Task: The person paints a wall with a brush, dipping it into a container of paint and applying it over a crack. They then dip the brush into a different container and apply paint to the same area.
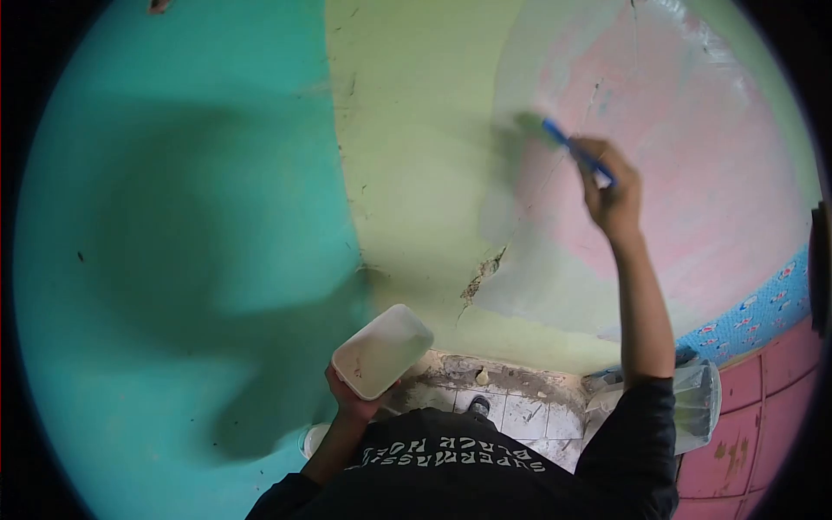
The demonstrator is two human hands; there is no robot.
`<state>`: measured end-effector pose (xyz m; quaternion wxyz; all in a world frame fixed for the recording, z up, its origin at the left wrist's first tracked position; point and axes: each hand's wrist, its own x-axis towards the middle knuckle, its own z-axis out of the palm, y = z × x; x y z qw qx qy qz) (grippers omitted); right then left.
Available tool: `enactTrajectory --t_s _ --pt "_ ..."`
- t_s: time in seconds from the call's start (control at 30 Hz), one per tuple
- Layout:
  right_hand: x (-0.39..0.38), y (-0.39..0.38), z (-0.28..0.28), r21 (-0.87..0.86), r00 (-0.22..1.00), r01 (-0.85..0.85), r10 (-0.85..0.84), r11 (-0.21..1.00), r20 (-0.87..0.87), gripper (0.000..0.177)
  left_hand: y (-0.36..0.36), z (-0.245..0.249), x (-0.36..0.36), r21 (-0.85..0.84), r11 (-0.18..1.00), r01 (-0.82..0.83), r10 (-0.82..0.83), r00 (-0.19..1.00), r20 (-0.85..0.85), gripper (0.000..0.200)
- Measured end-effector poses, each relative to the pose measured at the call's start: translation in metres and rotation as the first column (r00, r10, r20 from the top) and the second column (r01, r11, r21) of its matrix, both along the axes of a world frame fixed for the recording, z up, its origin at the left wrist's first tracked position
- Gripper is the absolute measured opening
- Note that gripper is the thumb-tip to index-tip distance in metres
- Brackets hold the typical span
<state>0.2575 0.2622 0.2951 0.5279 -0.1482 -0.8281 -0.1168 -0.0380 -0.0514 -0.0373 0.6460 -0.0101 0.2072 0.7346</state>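
Note:
My right hand is raised to the wall, its fingers closed round the blue handle of a paintbrush. The bristle end looks greenish and smeared by motion, close to the wall where pale green paint meets a grey and pink patch. Low in front of my body, my left hand grips a whitish rectangular plastic tub from its lower left side. The tub is tilted, with its open top facing me and a few brownish specks inside.
A turquoise wall meets the pale green wall at a corner on the left. Broken plaster marks a crack. A clear plastic bin stands at lower right, beside pink panels. White tiles cover the floor.

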Motion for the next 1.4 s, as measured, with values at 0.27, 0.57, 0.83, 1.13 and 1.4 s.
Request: enactTrajectory --t_s 0.27,0.57,0.83,1.13,1.4 --pt "-0.005 -0.003 -0.081 0.355 0.932 0.230 -0.310 0.906 0.186 0.035 0.005 0.003 0.002 0.040 0.999 0.020 -0.020 1.000 0.015 0.079" --pt "-0.011 0.001 -0.098 -0.223 0.953 0.023 0.046 0.975 0.300 0.044 0.012 -0.006 0.002 0.063 0.996 0.070 -0.072 0.997 0.038 0.081" --pt "0.012 -0.011 0.101 0.197 0.946 0.127 -0.059 0.972 -0.319 0.022 0.010 0.002 0.011 0.045 0.997 0.069 -0.072 0.994 0.078 0.079" --pt "-0.016 -0.029 -0.094 0.018 0.842 0.071 -0.069 0.997 0.534 0.037 0.002 -0.001 0.014 0.012 0.998 0.061 -0.061 0.996 0.068 0.080" --pt "0.011 0.009 0.133 -0.040 0.992 -0.008 0.003 0.999 -0.129 0.028 0.003 0.002 0.015 0.005 0.998 0.055 -0.054 0.998 -0.038 0.081"
